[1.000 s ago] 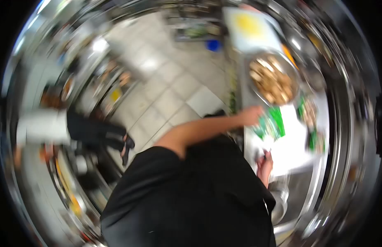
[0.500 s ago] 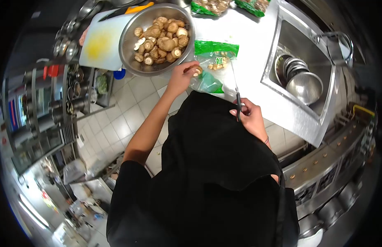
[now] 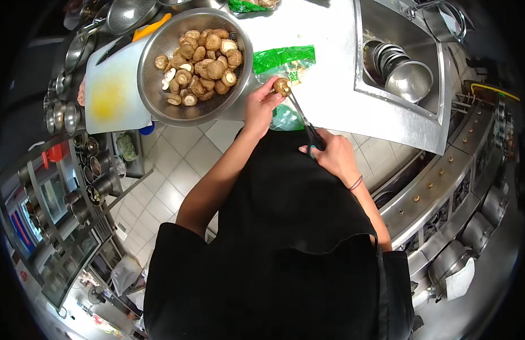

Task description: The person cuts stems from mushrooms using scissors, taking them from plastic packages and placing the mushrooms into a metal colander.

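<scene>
Between the fingertips of my left hand [image 3: 262, 107] is a brown mushroom [image 3: 282, 86], its pale stem side turned to the right. My right hand [image 3: 335, 156] is closed round the dark handles of a pair of scissors [image 3: 303, 116], whose blades point up and left to the mushroom's stem. Whether the blades touch the stem I cannot tell for sure. Under the hands lies a clear and green plastic bag [image 3: 284, 56] with small pale pieces on it. A metal colander [image 3: 146, 85] full of brown mushrooms [image 3: 203, 65] stands left of my left hand.
A white cutting board [image 3: 112, 76] with a yellow stain lies left of the colander, an orange-handled knife [image 3: 152, 27] behind it. On the right is a steel sink [image 3: 361, 56] with stacked metal bowls [image 3: 410, 80]. Another green package [image 3: 251, 4] lies at the back of the counter.
The scissors have come up and left to the mushroom, which my left hand has lifted and turned. The view has shifted, so the colander and sink appear further left.
</scene>
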Tool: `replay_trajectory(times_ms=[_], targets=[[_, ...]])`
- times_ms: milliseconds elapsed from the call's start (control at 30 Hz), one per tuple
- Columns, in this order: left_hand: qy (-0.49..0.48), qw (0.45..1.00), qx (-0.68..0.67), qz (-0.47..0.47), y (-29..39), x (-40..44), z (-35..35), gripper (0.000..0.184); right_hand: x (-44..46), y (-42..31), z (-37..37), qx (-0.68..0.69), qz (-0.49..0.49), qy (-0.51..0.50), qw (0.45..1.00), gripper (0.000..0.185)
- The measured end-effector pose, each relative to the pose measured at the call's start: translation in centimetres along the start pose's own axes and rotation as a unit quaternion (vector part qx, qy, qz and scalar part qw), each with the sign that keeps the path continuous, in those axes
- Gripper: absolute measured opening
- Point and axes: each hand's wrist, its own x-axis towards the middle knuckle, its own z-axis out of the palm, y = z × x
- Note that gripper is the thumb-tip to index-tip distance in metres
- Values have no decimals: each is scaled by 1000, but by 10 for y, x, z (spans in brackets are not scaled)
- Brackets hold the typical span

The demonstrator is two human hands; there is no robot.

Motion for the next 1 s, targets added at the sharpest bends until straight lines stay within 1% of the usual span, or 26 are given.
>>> replay_trajectory(times_ms=[33, 100, 133, 200, 233, 267, 400, 467, 500, 533, 567, 600, 633, 700, 733, 767, 800, 833, 867, 900, 933, 1000], targets=[[0, 1000, -1, 0, -4, 0, 0, 48, 3, -3, 1, 8, 9, -16, 1000, 44], [35, 996, 60, 49, -16, 0, 2, 48, 9, -6, 1, 15, 15, -32, 999, 44], [50, 994, 57, 78, -21, -1, 3, 51, 11, -7, 0, 21, -1, -32, 999, 44], [69, 990, 81, 92, -30, 1, 6, 53, 18, -6, -2, 28, -21, -32, 999, 45], [85, 985, 105, 104, -32, 1, 8, 54, 22, -3, -4, 37, -3, -62, 997, 45], [102, 984, 111, 92, -34, 3, 8, 55, 24, 0, -6, 46, 14, -93, 995, 45], [117, 977, 134, 117, -31, 6, 14, 52, 34, 30, -13, 86, -33, -89, 992, 38], [101, 991, 37, 84, -27, 4, 12, 46, 34, 41, -25, 171, -5, -168, 971, 31], [113, 989, 38, 90, -24, 1, 10, 46, 35, 50, -30, 169, -16, -176, 970, 31], [91, 990, -82, 63, -21, -5, 8, 44, 35, 60, -35, 229, -10, -195, 954, 33], [68, 977, -200, 37, -18, -10, 7, 42, 36, 70, -40, 288, -2, -216, 933, 34], [47, 970, -237, 28, -13, -17, 10, 39, 37, 78, -47, 307, -8, -224, 925, 32], [61, 969, -235, 39, -9, -24, 14, 39, 40, 88, -50, 305, -20, -237, 922, 32], [68, 979, -179, 65, 2, -38, 21, 40, 50, 105, -52, 330, -54, -226, 915, 35], [98, 977, -163, 100, 10, -43, 22, 42, 52, 105, -55, 342, -76, -216, 911, 39], [109, 976, -155, 110, 22, -47, 18, 42, 56, 103, -58, 346, -88, -225, 907, 39], [185, 964, -73, 174, 38, -49, 9, 43, 58, 98, -69, 270, -92, -230, 930, 41], [255, 938, 8, 233, 52, -50, 1, 43, 58, 98, -80, 192, -91, -231, 950, 42], [314, 902, 100, 279, 68, -46, -15, 42, 60, 96, -85, 178, -112, -223, 952, 46], [367, 853, 189, 318, 78, -44, -24, 41, 60, 98, -87, 177, -110, -224, 952, 46], [368, 854, 187, 317, 82, -46, -13, 41, 62, 100, -88, 188, -121, -209, 952, 46], [381, 784, 298, 388, 94, -44, 5, 43, 66, 107, -89, 208, -147, -163, 953, 47]])
